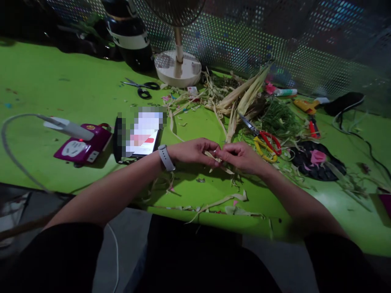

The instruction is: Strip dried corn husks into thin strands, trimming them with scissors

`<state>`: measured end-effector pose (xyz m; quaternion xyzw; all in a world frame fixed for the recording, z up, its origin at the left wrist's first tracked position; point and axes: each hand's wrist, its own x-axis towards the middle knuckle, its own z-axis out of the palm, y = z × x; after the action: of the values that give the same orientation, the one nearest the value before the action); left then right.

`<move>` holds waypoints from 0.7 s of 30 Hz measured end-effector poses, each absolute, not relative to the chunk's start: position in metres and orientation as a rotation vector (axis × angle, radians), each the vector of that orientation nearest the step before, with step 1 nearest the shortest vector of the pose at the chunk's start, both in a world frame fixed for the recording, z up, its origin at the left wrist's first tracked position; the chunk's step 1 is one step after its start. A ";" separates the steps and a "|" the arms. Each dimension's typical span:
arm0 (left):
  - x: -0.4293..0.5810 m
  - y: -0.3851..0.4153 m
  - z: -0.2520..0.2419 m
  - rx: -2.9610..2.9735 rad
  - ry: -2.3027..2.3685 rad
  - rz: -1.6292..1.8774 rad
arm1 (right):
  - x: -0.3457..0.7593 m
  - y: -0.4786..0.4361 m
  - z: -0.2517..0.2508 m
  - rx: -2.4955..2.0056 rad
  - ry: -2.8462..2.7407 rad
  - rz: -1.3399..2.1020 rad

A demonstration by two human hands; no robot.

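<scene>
My left hand (198, 152), with a pale watch band on its wrist, meets my right hand (240, 156) above the front middle of the green table. Both are closed, fingertips pinching a small piece of dried corn husk (227, 170) whose pale ends stick out below. The exact grip is partly hidden by the fingers. Just beyond them lies a heap of dried husks (241, 95). Right of my right hand, red-handled scissors (265, 138) rest with their blades toward the husks, beside yellow handles (263, 149).
A lit phone (143, 138) and a purple power strip (82, 142) are on the left. Black scissors (142, 86) lie near the fan base (178, 69). To the right are green plant strands (282, 118), a glue gun (307, 106) and a black pad (332, 167). Scraps litter the front edge.
</scene>
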<state>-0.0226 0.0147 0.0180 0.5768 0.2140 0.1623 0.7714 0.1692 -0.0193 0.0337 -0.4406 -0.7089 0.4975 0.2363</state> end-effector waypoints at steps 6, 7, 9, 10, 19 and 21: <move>-0.024 0.017 0.007 0.936 0.494 0.323 | 0.170 -0.016 0.020 -1.256 -1.619 1.347; -0.022 0.016 0.005 0.924 0.503 0.356 | 0.169 -0.016 0.018 -1.262 -1.556 1.380; -0.020 0.015 0.004 0.935 0.525 0.444 | 0.167 -0.016 0.016 -1.275 -1.443 1.449; -0.019 0.015 0.004 0.940 0.531 0.482 | 0.167 -0.017 0.015 -1.278 -1.405 1.465; -0.017 0.013 0.000 0.666 0.452 0.407 | 0.163 -0.022 0.021 -1.250 -1.453 1.144; -0.013 0.008 0.000 0.632 0.517 0.499 | 0.162 -0.024 0.020 -1.240 -1.492 1.046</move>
<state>-0.0132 0.0080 0.0002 0.3042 0.2486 0.2399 0.8878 0.1619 -0.0237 0.0201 -0.5020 -0.6038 0.4233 0.4520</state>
